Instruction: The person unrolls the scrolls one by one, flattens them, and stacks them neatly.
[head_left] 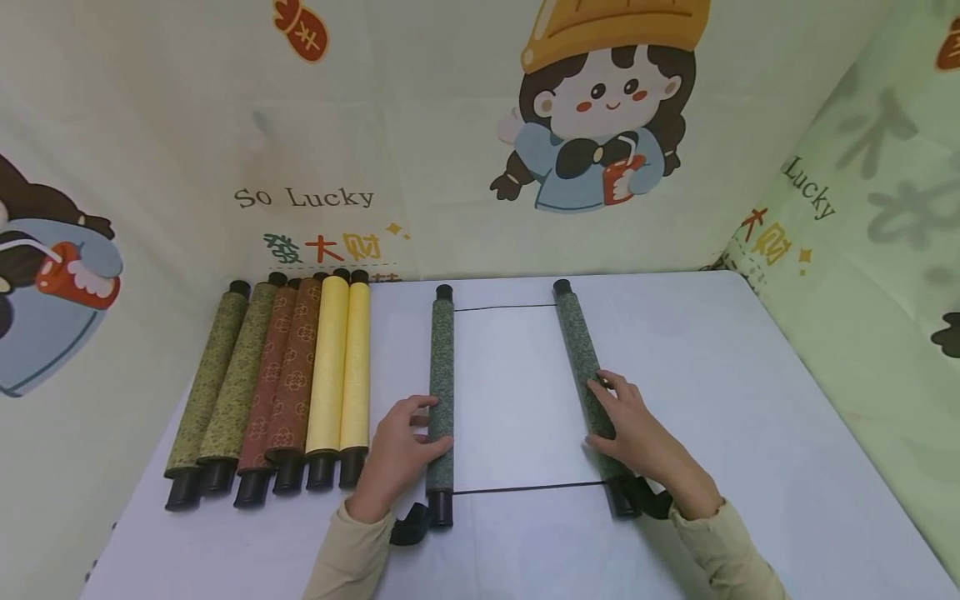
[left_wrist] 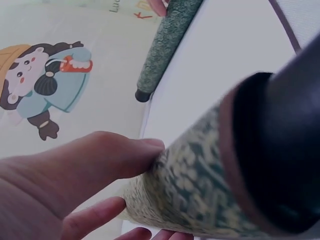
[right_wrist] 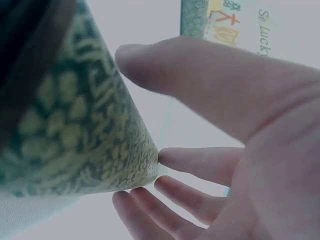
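A green patterned scroll lies partly unrolled, its blank white sheet point(head_left: 517, 400) stretched between two rolled ends with black knobs. The left roll point(head_left: 442, 358) stands nearly straight in the head view, while the right roll point(head_left: 576, 333) slants. My left hand point(head_left: 397, 454) holds the left roll by its lower half, thumb point(left_wrist: 125, 152) on one side and fingers curled beneath. On the lower half of the right roll, my right hand point(head_left: 637, 425) has its thumb point(right_wrist: 155, 62) at one side and its fingertips point(right_wrist: 167, 156) against the other.
Left of the scroll, several rolled scrolls lie side by side: green ones point(head_left: 210, 379), dark red ones point(head_left: 294, 367) and yellow ones point(head_left: 330, 358). They rest on a white-covered table point(head_left: 750, 400). A printed cloth backdrop point(head_left: 435, 167) rises behind the table's far edge.
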